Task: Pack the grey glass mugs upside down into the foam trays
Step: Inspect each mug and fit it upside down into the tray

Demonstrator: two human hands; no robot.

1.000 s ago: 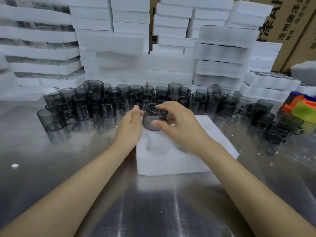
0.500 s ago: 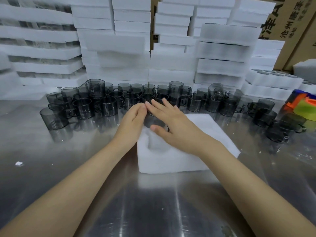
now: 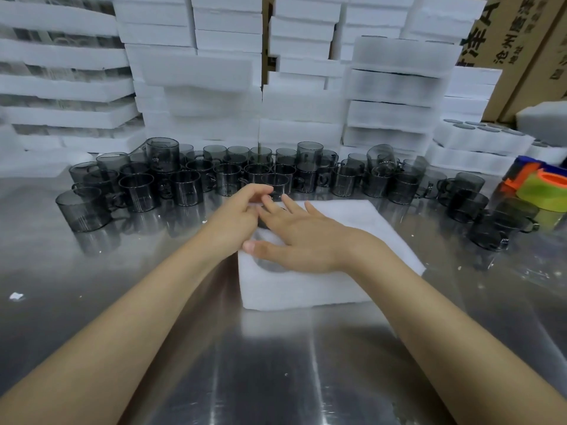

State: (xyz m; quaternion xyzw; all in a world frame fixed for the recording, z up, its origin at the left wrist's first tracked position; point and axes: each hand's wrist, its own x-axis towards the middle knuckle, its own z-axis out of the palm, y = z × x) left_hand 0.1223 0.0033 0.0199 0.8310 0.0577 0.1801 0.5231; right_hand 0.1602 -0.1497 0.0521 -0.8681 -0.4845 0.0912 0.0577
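Pressing flat on the foam tray [image 3: 352,228] at the middle of the worktop [image 3: 276,363], the right hand [image 3: 306,237] has its fingers straight and spread over the tray's far left pocket; what lies under the palm is hidden. The left hand [image 3: 239,216] rests at the tray's far left corner, fingers loosely curled, holding nothing. Loose grey mugs [image 3: 184,188] crowd the worktop's far edge.

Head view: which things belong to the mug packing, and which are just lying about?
Job: foam tray; right hand, flat on it; left hand at its far corner; grey mugs in rows behind; stacked foam trays.
Lying about: cardboard boxes; orange and green object, far right; white crumb on the table.
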